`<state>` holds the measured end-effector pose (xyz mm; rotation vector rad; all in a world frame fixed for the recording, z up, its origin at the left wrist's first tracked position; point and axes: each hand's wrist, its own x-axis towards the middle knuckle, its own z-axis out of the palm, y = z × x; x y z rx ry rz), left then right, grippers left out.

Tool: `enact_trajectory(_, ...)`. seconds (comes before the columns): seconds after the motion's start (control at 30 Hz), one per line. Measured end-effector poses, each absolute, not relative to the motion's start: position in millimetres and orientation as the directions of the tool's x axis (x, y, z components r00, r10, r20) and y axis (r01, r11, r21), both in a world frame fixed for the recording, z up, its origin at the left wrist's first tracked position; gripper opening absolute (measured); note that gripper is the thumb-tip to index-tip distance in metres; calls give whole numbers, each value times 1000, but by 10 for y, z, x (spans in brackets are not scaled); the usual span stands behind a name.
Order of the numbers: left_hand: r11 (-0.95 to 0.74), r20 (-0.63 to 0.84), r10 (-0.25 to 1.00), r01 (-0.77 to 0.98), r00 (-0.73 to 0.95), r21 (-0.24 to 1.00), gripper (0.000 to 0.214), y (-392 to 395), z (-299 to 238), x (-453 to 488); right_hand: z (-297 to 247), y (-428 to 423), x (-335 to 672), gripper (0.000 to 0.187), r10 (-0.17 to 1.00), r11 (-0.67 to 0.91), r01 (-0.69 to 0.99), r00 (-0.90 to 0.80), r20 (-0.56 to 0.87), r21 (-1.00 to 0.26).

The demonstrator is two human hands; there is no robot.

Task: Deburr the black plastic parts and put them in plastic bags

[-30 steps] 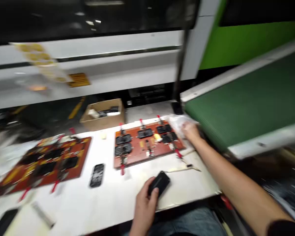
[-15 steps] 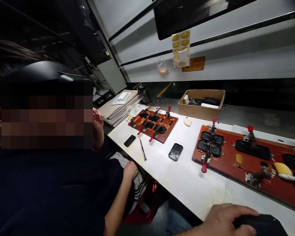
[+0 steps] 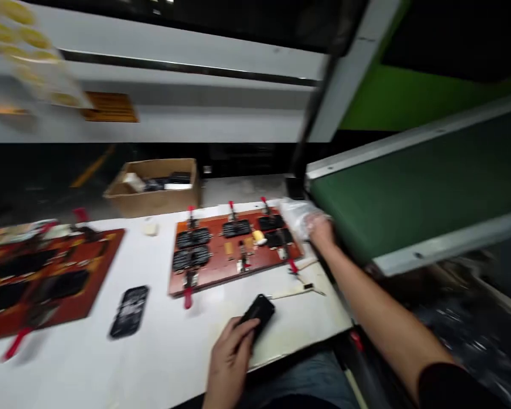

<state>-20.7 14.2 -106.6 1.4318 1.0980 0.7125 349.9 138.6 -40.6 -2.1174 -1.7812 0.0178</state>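
Observation:
My left hand (image 3: pixel 232 355) grips a black rectangular plastic case (image 3: pixel 259 313) just above the white table, thumb along its near side. At the back right, my right hand (image 3: pixel 321 230) reaches to a clear plastic bag (image 3: pixel 297 216) and touches it; its fingers are blurred and partly hidden there. Between and beyond my hands lies a reddish-brown fixture board (image 3: pixel 213 267), with black plastic parts (image 3: pixel 236 228) under red-handled toggle clamps (image 3: pixel 188 296). A yellow-and-white pad (image 3: pixel 259 237) rests on the board. A thin light-handled tool (image 3: pixel 293 291) lies beside the black case.
A second fixture board (image 3: pixel 97 284) is at the left, with a loose black cover (image 3: pixel 130 311) beside it. A cardboard box (image 3: pixel 153 201) with parts stands behind the table (image 3: pixel 162 363). A green conveyor belt (image 3: pixel 409 187) slopes along the right side.
The view has swung to the right, and the co-worker is out of sight. My right arm has come into view, extended to the plastic bag. The black case is still in my left hand.

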Motion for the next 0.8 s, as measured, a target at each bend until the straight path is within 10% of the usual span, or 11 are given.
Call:
enact_trajectory(0.17, 15, -129, 897, 264, 423, 965, 40, 180, -1117, -239, -579, 1103, 3790, 25, 806, -403, 732, 568, 165, -549)
enact_trajectory(0.47, -33, -122, 908, 358, 401, 933, 45, 204, -996, -181, -656, 606, 3381, 40, 786, -196, 241, 618, -5, -951)
enact_trajectory(0.8, 142, -193, 897, 156, 397, 978, 62, 177, -607, 62, -327, -112, 2101, 53, 927, -321, -274, 105, -359, -907)
